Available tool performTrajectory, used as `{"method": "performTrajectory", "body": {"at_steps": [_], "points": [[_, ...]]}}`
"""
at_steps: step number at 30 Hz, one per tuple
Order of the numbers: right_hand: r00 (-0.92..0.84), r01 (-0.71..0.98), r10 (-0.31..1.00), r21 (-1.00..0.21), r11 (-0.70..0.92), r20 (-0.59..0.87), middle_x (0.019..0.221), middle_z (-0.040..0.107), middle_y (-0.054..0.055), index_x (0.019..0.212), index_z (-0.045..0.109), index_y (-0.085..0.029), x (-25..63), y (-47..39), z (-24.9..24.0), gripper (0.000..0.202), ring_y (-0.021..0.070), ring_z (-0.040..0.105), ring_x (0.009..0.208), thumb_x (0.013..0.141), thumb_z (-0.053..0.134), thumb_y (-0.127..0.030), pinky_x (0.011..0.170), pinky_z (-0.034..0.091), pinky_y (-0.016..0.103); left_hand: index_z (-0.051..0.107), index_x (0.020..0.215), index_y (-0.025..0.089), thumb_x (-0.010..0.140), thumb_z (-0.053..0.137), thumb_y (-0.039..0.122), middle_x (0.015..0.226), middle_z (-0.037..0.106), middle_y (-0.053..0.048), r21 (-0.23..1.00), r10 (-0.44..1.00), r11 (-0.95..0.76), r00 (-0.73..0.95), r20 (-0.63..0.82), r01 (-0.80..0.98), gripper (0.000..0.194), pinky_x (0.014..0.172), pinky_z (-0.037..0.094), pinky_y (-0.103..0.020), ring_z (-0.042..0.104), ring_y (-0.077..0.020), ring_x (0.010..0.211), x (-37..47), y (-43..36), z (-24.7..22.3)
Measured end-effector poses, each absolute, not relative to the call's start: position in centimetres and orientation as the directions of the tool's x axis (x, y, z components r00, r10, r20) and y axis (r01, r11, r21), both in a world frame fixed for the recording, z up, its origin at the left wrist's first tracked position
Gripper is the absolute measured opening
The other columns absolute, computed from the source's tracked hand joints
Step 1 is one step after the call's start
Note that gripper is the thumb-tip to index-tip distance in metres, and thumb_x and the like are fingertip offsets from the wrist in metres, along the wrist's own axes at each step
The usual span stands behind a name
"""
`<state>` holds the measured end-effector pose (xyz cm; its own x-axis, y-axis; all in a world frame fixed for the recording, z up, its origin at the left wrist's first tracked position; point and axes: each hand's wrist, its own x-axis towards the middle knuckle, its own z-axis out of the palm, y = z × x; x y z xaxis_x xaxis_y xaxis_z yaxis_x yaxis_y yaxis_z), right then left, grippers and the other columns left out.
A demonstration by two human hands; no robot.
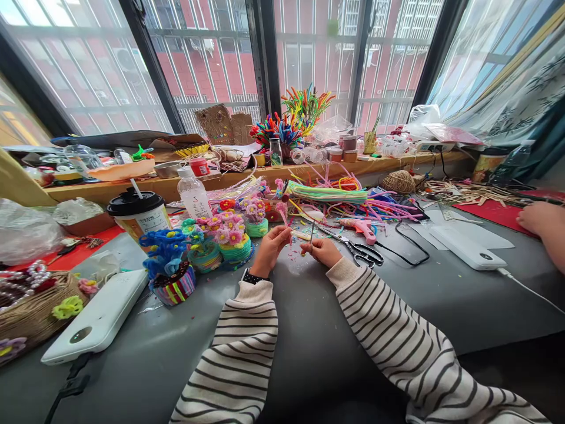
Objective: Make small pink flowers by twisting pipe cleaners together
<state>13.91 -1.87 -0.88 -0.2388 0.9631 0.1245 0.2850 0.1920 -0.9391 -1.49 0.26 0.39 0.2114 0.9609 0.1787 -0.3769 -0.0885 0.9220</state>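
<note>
My left hand (272,246) is closed, pinching a pink pipe-cleaner flower (282,212) that stands up from the fingers. In my right hand (324,252) is a small pair of scissors (312,231), its narrow dark blades pointing up; its handles are mostly hidden by the fingers. A gap separates the two hands above the grey table (300,330), where tiny coloured fluff clippings lie. Left of my left hand stand pipe-cleaner pots with pink flowers (227,229) and blue flowers (166,253). Large black-handled scissors (366,253) lie just right of my right hand.
A pink glue gun (365,229) with a black cord lies beyond the scissors. Behind are pipe-cleaner bundles (326,193), a bottle (193,191) and a lidded cup (139,212). White power banks (468,247) flank me. Another person's hand (541,218) is at right.
</note>
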Motion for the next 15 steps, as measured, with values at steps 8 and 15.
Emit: {"method": "performTrajectory", "body": {"at_steps": [8, 15], "points": [[-0.28, 0.182, 0.953, -0.968, 0.171, 0.116, 0.039, 0.027, -0.008, 0.074, 0.061, -0.011, 13.73, -1.94, -0.64, 0.052, 0.0039, 0.025, 0.039, 0.054, 0.054, -0.058, 0.04, 0.018, 0.021, 0.055, 0.068, 0.014, 0.057, 0.065, 0.027, 0.061, 0.054, 0.004, 0.944, 0.948, -0.042, 0.285, 0.141, -0.327, 0.02, 0.064, 0.04, -0.02, 0.05, -0.0049, 0.06, -1.21, -0.21, 0.59], [-0.347, 0.222, 0.931, -0.956, 0.194, 0.109, 0.043, 0.032, -0.007, 0.076, 0.061, -0.01, 13.67, -1.94, -0.77, 0.05, 0.0046, 0.029, 0.044, 0.055, 0.056, -0.055, 0.042, 0.021, 0.021, 0.056, 0.073, 0.014, 0.055, 0.066, 0.027, 0.07, 0.061, 0.0, 0.962, 0.932, -0.02, 0.344, 0.117, -0.273, 0.025, 0.065, 0.042, -0.023, 0.054, -0.0089, 0.065, -1.18, -0.33, 0.53]]}}
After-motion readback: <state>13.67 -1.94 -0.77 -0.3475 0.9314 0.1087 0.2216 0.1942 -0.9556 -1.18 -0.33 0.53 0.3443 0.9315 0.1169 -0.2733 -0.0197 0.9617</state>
